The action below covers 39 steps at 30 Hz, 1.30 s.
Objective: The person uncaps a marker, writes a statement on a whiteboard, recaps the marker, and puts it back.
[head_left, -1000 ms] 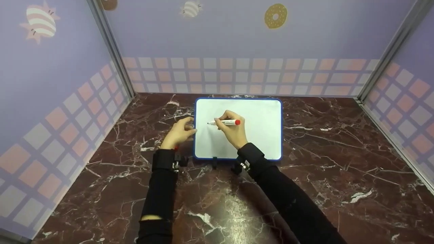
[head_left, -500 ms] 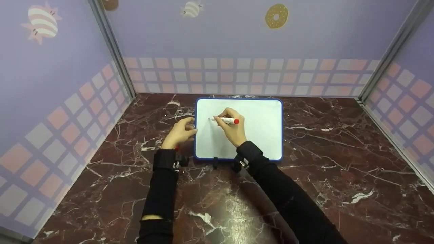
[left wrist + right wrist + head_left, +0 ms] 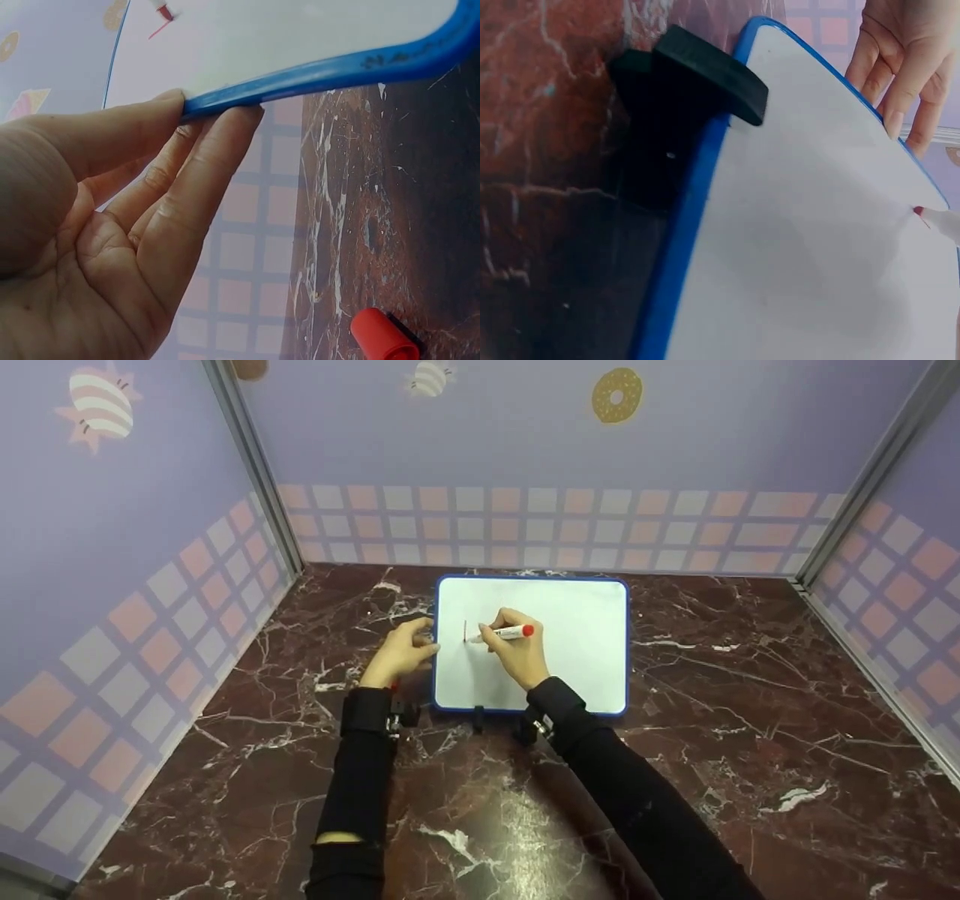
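Since half a second ago, the tip of the marker [image 3: 513, 632] has slid down the whiteboard [image 3: 577, 667] toward the person, and a short red line [image 3: 465, 631] now shows above it. The line is near-upright, in the left part of the board, and the tip looks to be touching its lower end. As far as the work goes, this one stroke is all the writing that can be seen; part of the surface is hidden by the hand, and the rest of what shows is white. It seems barely begun, though how much is left cannot be told.

The right hand [image 3: 520, 651] pinches the marker in a writing grip, fingers curled close around the barrel, red end pointing right. The left hand [image 3: 397, 654] is partly closed, pinching the board's blue left edge between thumb and fingers, apparently to steady it.

At the board's near edge sits a black clip [image 3: 709, 75], seemingly a foot propping it on the dark marbled table [image 3: 720, 697]. A red cap [image 3: 384, 336], probably the marker's, lies on the table near the left wrist. Beyond stands a lilac wall [image 3: 487, 442] with checks and a printed doughnut [image 3: 617, 395].
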Motion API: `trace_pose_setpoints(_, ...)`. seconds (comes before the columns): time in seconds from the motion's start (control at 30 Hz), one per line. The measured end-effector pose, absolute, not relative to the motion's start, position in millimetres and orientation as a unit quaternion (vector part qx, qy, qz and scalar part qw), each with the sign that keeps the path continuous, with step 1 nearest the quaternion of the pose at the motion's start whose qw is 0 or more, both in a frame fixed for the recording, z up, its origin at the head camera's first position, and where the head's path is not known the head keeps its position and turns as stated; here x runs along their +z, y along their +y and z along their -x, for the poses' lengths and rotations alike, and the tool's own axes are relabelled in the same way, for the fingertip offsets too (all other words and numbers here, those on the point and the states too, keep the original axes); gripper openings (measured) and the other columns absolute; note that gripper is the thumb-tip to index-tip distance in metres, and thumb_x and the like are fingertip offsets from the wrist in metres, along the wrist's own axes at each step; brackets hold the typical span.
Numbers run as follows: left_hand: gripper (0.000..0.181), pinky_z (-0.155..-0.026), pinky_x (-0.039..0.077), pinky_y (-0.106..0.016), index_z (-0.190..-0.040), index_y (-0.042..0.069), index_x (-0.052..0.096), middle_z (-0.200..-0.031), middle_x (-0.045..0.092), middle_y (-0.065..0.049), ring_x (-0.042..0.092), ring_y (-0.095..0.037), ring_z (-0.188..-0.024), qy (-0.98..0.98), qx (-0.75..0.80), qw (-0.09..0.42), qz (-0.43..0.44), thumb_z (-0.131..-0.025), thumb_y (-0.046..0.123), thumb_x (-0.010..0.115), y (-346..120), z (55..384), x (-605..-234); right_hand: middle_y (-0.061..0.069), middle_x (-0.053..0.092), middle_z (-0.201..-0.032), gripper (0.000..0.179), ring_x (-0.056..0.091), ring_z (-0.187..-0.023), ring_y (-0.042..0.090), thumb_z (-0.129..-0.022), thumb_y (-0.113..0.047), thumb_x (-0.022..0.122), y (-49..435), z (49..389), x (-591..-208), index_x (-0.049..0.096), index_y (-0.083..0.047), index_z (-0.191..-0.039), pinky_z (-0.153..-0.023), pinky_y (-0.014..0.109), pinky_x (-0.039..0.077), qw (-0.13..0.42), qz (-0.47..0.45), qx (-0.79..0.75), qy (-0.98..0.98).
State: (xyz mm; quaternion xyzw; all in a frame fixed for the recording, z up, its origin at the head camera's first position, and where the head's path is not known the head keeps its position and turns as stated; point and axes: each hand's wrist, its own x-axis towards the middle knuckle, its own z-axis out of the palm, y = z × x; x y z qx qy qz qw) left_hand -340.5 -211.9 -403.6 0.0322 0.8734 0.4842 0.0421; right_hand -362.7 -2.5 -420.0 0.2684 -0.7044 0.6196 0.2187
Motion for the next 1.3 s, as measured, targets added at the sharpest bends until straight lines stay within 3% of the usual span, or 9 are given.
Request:
trace_pose_setpoints(0.23, 0.051, -0.094, 0.057, -0.051, -0.148, -0.001, 0.038, -0.130, 0.056, -0.033, 0.062, -0.043, -0.115, 0.874, 0.483, 0.040, -0.036, -0.099, 0.003, 0.055, -211.0, 341.0, -404.6, 0.017, 0.063, -0.063, 0.025, 0.061, -0.051, 0.027, -0.086, 0.002, 0.069, -2.2, 358.2, -421.9, 0.056, 0.005, -0.065, -0.047, 0.016, 0.040, 0.201, -0.263, 0.616, -0.715)
trace_pose_setpoints(0.43, 0.052, -0.094, 0.057, -0.050, -0.148, -0.001, 0.037, -0.131, 0.056, -0.033, 0.062, -0.043, -0.116, 0.876, 0.478, 0.043, -0.039, -0.100, 0.003, 0.055, -211.0, 341.5, -404.4, 0.027, 0.062, -0.064, 0.021, 0.059, -0.054, 0.041, -0.086, 0.009, 0.066, -2.3, 353.5, -414.3, 0.055, 0.014, -0.069, -0.050, 0.013, 0.040, 0.245, -0.243, 0.628, -0.698)
trace_pose_setpoints(0.53, 0.052, -0.094, 0.057, -0.050, -0.148, -0.001, 0.037, -0.131, 0.056, -0.033, 0.062, -0.043, -0.116, 0.875, 0.480, 0.041, -0.039, -0.100, 0.003, 0.055, -211.2, 342.0, -404.3, 0.027, 0.062, -0.066, 0.020, 0.060, -0.054, 0.035, -0.086, 0.010, 0.066, -1.9, 344.3, -404.4, 0.055, 0.014, -0.070, -0.051, 0.012, 0.042, 0.262, -0.244, 0.622, -0.697)
trace_pose_setpoints(0.77, 0.052, -0.094, 0.057, -0.050, -0.148, -0.002, 0.038, -0.131, 0.056, -0.033, 0.062, -0.043, -0.116, 0.873, 0.484, 0.040, -0.040, -0.099, 0.003, 0.056, -211.1, 340.7, -404.3, 0.027, 0.062, -0.067, 0.020, 0.062, -0.056, 0.034, -0.086, 0.010, 0.067, -1.6, 334.2, -399.8, 0.056, 0.014, -0.071, -0.053, 0.013, 0.044, 0.251, -0.258, 0.626, -0.692)
trace_pose_setpoints(1.0, 0.053, -0.094, 0.057, -0.049, -0.148, -0.002, 0.037, -0.130, 0.056, -0.034, 0.062, -0.044, -0.115, 0.872, 0.485, 0.043, -0.041, -0.099, 0.003, 0.055, -211.1, 341.8, -405.2, 0.026, 0.061, -0.068, 0.022, 0.060, -0.054, 0.020, -0.086, 0.010, 0.067, 2.6, 335.8, -401.1, 0.054, 0.014, -0.069, -0.053, 0.012, 0.045, 0.266, -0.248, 0.624, -0.692)
trace_pose_setpoints(1.3, 0.052, -0.093, 0.058, -0.049, -0.148, -0.003, 0.037, -0.128, 0.058, -0.033, 0.063, -0.043, -0.113, 0.876, 0.479, 0.039, -0.042, -0.099, 0.003, 0.056, -213.1, 342.0, -406.1, 0.026, 0.061, -0.069, 0.022, 0.059, -0.053, 0.019, -0.085, 0.012, 0.066, 3.0, 334.7, -398.9, 0.051, 0.015, -0.069, -0.052, 0.011, 0.045, 0.278, -0.254, 0.611, -0.697)
